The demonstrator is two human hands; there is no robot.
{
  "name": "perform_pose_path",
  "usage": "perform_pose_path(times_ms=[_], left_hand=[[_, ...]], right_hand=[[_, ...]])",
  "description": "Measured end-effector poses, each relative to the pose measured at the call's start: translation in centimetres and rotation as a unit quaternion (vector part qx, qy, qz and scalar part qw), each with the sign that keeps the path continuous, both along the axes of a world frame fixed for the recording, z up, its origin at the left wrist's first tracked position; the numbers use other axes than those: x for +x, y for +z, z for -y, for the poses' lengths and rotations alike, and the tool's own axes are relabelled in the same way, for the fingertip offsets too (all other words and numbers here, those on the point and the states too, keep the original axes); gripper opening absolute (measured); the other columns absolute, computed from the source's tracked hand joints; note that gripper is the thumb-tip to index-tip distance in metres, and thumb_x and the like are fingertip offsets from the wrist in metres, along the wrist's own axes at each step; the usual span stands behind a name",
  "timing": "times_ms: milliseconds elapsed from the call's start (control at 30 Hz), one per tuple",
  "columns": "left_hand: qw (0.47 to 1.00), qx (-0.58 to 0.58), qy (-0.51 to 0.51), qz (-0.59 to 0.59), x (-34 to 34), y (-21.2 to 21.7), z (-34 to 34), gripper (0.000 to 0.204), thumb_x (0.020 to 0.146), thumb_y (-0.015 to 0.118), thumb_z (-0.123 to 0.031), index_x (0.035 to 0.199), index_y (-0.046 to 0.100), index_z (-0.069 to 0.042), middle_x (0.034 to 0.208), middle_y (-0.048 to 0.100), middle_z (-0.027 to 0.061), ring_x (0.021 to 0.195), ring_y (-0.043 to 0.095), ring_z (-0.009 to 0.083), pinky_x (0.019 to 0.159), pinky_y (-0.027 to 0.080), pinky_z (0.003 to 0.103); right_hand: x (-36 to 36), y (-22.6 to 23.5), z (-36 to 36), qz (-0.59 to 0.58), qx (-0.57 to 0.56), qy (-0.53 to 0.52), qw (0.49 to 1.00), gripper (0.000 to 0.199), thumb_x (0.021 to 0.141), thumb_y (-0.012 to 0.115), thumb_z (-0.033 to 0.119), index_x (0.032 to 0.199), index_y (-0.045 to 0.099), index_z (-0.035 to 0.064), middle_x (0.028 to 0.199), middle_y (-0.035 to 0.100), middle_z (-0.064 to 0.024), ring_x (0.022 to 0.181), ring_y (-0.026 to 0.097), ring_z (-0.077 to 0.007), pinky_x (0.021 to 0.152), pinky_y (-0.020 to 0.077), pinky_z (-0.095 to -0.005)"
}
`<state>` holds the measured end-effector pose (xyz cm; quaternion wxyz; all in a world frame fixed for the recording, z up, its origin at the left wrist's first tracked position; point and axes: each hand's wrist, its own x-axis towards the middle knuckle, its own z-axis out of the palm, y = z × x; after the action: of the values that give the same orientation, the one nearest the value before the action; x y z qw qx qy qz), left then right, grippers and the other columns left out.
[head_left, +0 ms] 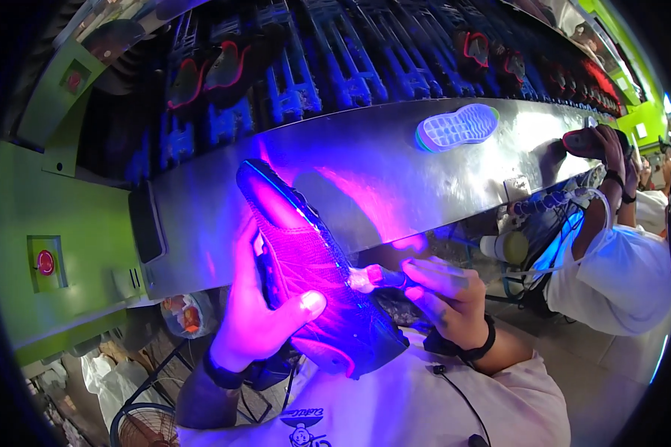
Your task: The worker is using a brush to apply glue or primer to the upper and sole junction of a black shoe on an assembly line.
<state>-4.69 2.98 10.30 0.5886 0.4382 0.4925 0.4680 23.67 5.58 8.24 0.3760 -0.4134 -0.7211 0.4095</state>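
Note:
My left hand (pixel 257 316) is closed around a dark shoe upper (pixel 306 257), its thumb lying across the side. The upper is tilted in front of my chest, with its opening toward the lower end, and glows pink and purple under coloured light. My right hand (pixel 451 302) pinches a small brush (pixel 371 278) by its dark handle. Its pale bristle end touches the lower edge of the upper, on the right side. The far side of the upper and some of my left fingers are hidden behind it.
Beyond my hands runs a metal bench (pixel 335 197) with a pale shoe sole (pixel 458 128) on it. A dark slatted conveyor (pixel 291 82) carries several shoe uppers behind. At left stands a green panel with a red button (pixel 45 262); at right, a co-worker (pixel 611 279) holds another shoe.

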Motion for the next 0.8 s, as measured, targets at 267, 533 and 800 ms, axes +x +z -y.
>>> perform_pose_path(times_ms=[267, 533, 800], left_hand=[[0.998, 0.045, -0.047, -0.022, 0.3, 0.1, 0.8, 0.109, 0.084, 0.079, -0.009, 0.162, 0.003, 0.003, 0.149, 0.042, 0.0207, 0.137, 0.050, 0.0290, 0.114, 0.042, 0.046], [0.999, -0.018, 0.012, -0.024, -1.7, 0.2, 0.4, 0.099, 0.086, 0.077, -0.008, 0.160, 0.013, 0.004, 0.149, 0.040, 0.0177, 0.137, 0.047, 0.0268, 0.117, 0.037, 0.044], [0.998, -0.004, 0.048, -0.051, -3.5, -0.2, -0.3, 0.082, 0.090, 0.070, -0.004, 0.157, 0.023, 0.004, 0.145, 0.047, 0.0151, 0.134, 0.049, 0.0243, 0.116, 0.038, 0.040]], right_hand=[[-2.2, 1.1, -2.6, -0.012, 0.086, -0.013, 0.996, 0.040, 0.092, 0.076, 0.008, 0.130, 0.071, 0.0039, 0.109, 0.075, -0.0153, 0.079, 0.066, -0.0261, 0.073, 0.0537, -0.0358], [-1.6, 1.3, -1.6, 0.002, -0.010, 0.036, 0.999, 0.035, 0.092, 0.076, 0.010, 0.126, 0.075, 0.0065, 0.109, 0.077, -0.0145, 0.079, 0.067, -0.0221, 0.072, 0.0528, -0.0325], [-1.6, 1.9, -1.8, 0.008, -0.043, 0.065, 0.997, 0.033, 0.092, 0.076, 0.009, 0.125, 0.075, 0.0055, 0.108, 0.078, -0.0141, 0.080, 0.069, -0.0241, 0.078, 0.0535, -0.0340]])
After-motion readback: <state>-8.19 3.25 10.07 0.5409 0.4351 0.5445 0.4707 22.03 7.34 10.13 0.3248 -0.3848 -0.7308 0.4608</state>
